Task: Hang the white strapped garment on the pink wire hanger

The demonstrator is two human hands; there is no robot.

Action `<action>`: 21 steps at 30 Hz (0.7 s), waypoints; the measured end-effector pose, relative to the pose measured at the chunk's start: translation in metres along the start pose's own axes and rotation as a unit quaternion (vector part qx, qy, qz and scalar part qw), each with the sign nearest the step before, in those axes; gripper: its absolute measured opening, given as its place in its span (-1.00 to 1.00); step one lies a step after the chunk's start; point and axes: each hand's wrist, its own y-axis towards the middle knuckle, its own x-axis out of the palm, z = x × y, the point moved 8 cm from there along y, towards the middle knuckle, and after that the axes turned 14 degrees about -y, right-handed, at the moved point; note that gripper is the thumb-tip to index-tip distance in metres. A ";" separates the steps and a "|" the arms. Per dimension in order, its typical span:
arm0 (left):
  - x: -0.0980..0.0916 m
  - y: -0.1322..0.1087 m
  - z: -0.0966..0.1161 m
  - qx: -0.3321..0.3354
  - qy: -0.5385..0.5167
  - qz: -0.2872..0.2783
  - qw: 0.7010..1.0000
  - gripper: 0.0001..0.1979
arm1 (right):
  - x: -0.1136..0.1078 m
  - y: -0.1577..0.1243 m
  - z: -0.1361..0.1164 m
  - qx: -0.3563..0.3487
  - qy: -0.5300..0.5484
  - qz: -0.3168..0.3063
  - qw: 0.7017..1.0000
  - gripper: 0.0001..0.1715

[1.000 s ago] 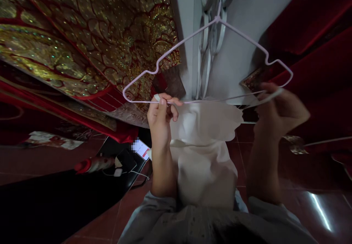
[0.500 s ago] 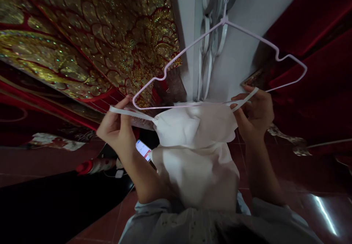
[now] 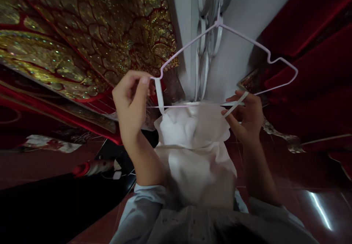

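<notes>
A pale pink clothes hanger (image 3: 189,47) hangs by its hook in front of me. Below its bar is a white garment (image 3: 192,126) with thin straps. The garment's left strap (image 3: 159,93) now passes over the hanger, just left of the notch. My left hand (image 3: 132,97) is closed around the hanger's left end, thumb against fingers, hiding that tip. With my right hand (image 3: 246,114) I hold the right strap (image 3: 236,104), stretched across thumb and fingers near the lower bar. That strap is off the hanger's right end.
Gold-sequined red garments (image 3: 132,28) hang at the left, with dark red cloth (image 3: 310,53) at the right. White scrolled metalwork (image 3: 203,50) stands behind the hanger. A red-capped bottle (image 3: 90,167) and a white charger (image 3: 117,175) rest on a black surface at lower left.
My left hand has moved up and right, bringing the left strap over the hanger's left end. My right hand still holds its strap. The phone is now hidden behind my left arm.
</notes>
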 end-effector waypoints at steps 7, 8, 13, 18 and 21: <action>-0.002 -0.069 -0.059 -0.106 -0.210 0.190 0.953 -0.53 | 0.006 -0.005 0.000 0.008 -0.046 -0.023 0.999 -0.34; 0.002 -0.074 -0.060 -0.106 -0.213 0.198 0.951 -0.51 | 0.000 -0.003 0.000 0.001 -0.058 0.002 0.998 -0.36; 0.000 -0.068 -0.049 -0.059 -0.221 0.196 0.953 -0.51 | -0.072 0.011 0.023 -0.016 -0.049 0.276 0.960 -0.57; -0.010 -0.057 -0.043 -0.038 -0.251 0.176 0.951 -0.56 | -0.099 0.048 0.032 -0.005 -0.066 0.226 0.972 -0.65; -0.010 -0.059 -0.046 -0.041 -0.248 0.189 0.949 -0.56 | -0.079 0.070 0.014 -0.013 -0.119 0.090 0.989 -0.63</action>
